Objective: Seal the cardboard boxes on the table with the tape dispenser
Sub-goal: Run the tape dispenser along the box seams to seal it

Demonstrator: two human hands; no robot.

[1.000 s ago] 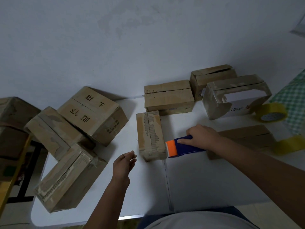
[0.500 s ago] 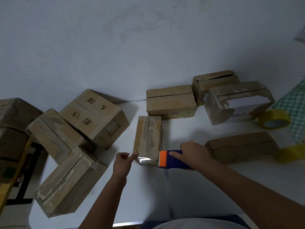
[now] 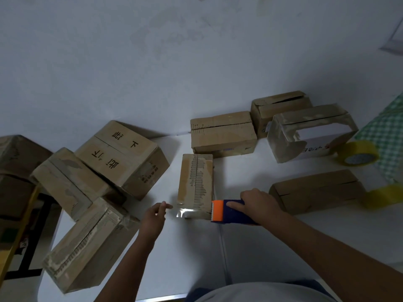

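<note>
My right hand (image 3: 259, 204) wraps the smooth blue body of the tape dispenser (image 3: 231, 212), forefinger laid along its side, its orange plastic end pressed against the near right corner of the narrow box (image 3: 196, 185). That box is rough brown cardboard, its top scarred with torn strips. A glossy clear strip of tape (image 3: 185, 212) lies over its near end. Just left of the box, my left hand (image 3: 155, 216) hovers, fingers loosely curled, holding nothing. Behind the box sits a split-topped carton (image 3: 222, 134).
</note>
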